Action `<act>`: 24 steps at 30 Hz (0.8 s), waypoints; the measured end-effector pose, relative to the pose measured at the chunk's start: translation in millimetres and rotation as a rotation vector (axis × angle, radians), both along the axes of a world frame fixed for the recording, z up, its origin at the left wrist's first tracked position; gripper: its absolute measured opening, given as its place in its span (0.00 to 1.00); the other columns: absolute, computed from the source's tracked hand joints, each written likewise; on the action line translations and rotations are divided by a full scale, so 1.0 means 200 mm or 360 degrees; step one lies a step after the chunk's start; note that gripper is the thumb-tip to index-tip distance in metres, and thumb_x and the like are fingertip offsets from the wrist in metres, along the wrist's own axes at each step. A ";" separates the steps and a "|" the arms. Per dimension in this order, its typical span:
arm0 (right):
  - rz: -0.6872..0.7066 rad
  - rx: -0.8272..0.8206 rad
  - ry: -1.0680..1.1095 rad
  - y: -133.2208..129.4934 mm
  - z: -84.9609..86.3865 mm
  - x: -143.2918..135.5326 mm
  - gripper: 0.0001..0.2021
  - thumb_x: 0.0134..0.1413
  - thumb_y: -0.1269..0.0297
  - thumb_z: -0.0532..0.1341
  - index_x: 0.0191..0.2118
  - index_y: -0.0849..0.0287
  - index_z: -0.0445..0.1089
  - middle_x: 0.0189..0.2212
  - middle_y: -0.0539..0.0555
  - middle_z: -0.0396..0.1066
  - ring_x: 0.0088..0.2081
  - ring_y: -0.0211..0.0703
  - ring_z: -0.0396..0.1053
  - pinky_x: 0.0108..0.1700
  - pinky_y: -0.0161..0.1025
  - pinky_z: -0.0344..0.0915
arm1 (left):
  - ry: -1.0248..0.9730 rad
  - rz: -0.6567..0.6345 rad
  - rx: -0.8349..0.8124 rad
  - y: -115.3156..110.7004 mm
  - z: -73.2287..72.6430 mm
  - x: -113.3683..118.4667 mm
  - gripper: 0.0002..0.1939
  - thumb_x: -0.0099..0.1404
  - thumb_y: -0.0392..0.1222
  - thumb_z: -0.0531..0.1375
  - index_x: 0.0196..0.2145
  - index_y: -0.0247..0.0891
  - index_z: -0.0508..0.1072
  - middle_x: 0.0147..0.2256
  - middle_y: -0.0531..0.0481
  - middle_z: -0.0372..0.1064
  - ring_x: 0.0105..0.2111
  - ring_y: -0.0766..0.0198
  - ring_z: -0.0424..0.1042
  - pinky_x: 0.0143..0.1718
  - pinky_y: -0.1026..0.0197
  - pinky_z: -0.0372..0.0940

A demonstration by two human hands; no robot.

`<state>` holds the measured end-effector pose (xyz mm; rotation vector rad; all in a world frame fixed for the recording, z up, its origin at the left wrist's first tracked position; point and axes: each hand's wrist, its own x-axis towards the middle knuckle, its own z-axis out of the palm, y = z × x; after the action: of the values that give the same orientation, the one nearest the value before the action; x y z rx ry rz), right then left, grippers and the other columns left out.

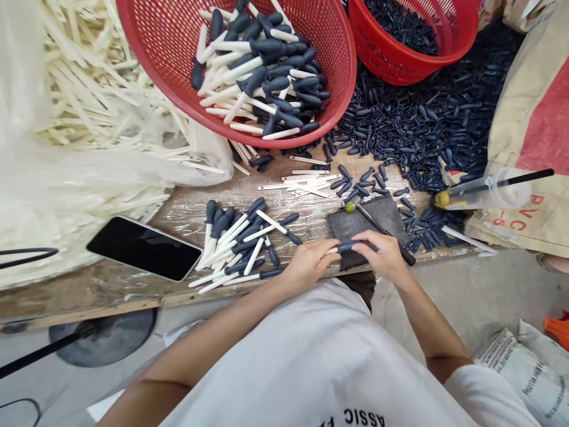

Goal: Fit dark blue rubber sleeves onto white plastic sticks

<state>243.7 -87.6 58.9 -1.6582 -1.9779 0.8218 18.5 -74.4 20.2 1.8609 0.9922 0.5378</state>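
Between both hands is a white stick with a dark blue handle (349,246), held level over a black pad (367,222). My left hand (311,261) pinches its white end. The fingers of my right hand (377,252) are closed on the dark handle. A hammer (376,220) lies across the pad, beside and partly behind my right hand. Left of my left hand lies a pile of white sticks with dark handles (244,240). Beyond the pad are loose white sticks (306,181) and loose dark handle pieces (362,184).
A red basket (155,71) of handled sticks stands at the back, beside a second red basket (395,65). A phone (144,248) lies left. Plastic bags of white sticks (84,101), a heap of dark pieces (427,118), a tilted plastic cup (484,191) and a sack (528,136) surround the bench.
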 end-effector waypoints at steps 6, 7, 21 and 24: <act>-0.0268 0.0169 -0.1047 0.08 -0.14 0.11 0.16 0.66 0.57 0.52 0.47 0.62 0.71 0.43 0.64 0.71 0.46 0.55 0.66 0.48 0.46 0.62 | 0.0381 0.0097 -0.0271 0.03 -0.05 -0.01 0.13 0.70 0.40 0.53 0.34 0.37 0.76 0.30 0.47 0.75 0.30 0.61 0.71 0.34 0.62 0.59; -0.0260 0.0132 -0.1093 0.09 -0.15 0.11 0.16 0.67 0.59 0.50 0.46 0.62 0.71 0.43 0.64 0.71 0.45 0.55 0.66 0.47 0.44 0.62 | 0.0404 0.0089 -0.0269 0.05 -0.04 0.00 0.15 0.70 0.40 0.52 0.32 0.37 0.76 0.28 0.47 0.74 0.28 0.62 0.69 0.32 0.62 0.57; -0.0374 -0.0074 -0.0968 -0.19 0.09 0.02 0.24 0.71 0.58 0.42 0.65 0.52 0.63 0.41 0.58 0.77 0.38 0.45 0.74 0.38 0.37 0.63 | 0.0462 0.0126 -0.0240 0.09 -0.04 0.08 0.17 0.69 0.41 0.53 0.26 0.35 0.75 0.22 0.51 0.67 0.26 0.64 0.61 0.31 0.63 0.52; -0.0308 -0.0145 -0.1047 -0.19 0.06 0.02 0.23 0.70 0.56 0.45 0.65 0.51 0.64 0.39 0.56 0.77 0.35 0.45 0.74 0.33 0.36 0.60 | 0.0492 0.0136 -0.0203 0.08 -0.04 0.08 0.17 0.68 0.41 0.53 0.26 0.35 0.75 0.22 0.51 0.66 0.26 0.64 0.62 0.31 0.63 0.53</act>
<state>247.2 -126.0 70.3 -2.3492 -2.1420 0.3117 35.1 -57.5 13.2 1.8264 1.2831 0.2322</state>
